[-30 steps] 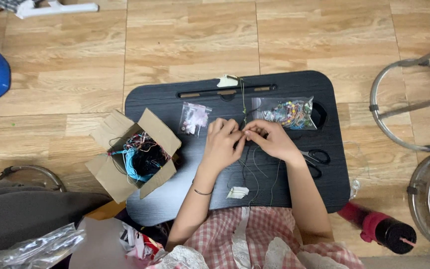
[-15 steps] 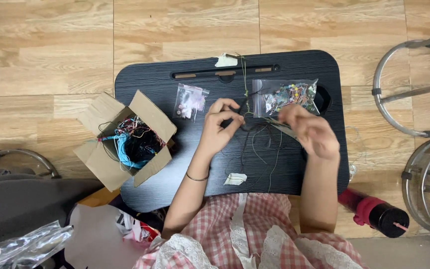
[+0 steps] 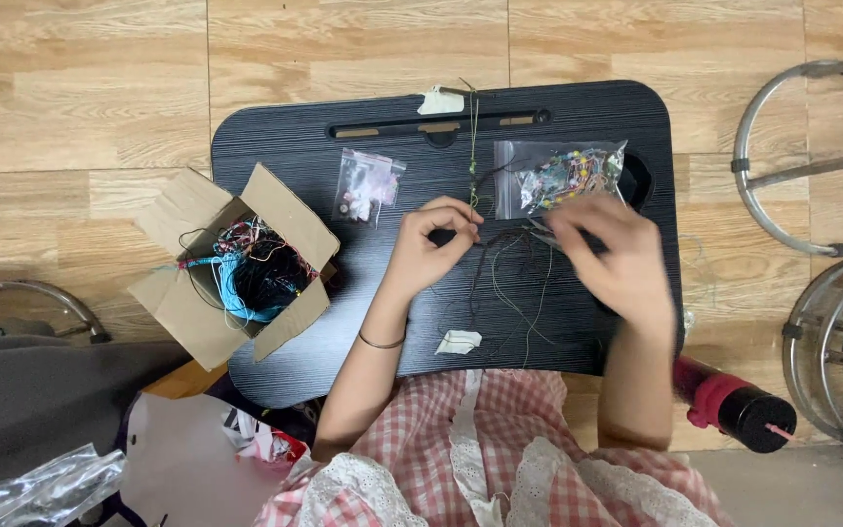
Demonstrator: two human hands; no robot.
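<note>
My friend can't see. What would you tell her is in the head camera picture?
Seen from above, a person's left hand pinches thin green and dark cords on a black lap table, while the blurred right hand is beside a clear bag of colourful beads. An open cardboard box of tangled threads sits at the left.

The setting was a home, where a craft corner had been laid out on a wood-plank floor (image 3: 343, 59). A black lap desk (image 3: 578, 127) sat low on the boards, flanked by a cardboard box of tangled cords (image 3: 241, 268), metal stool frames (image 3: 831, 244) and crumpled plastic bags (image 3: 31, 488).
</note>
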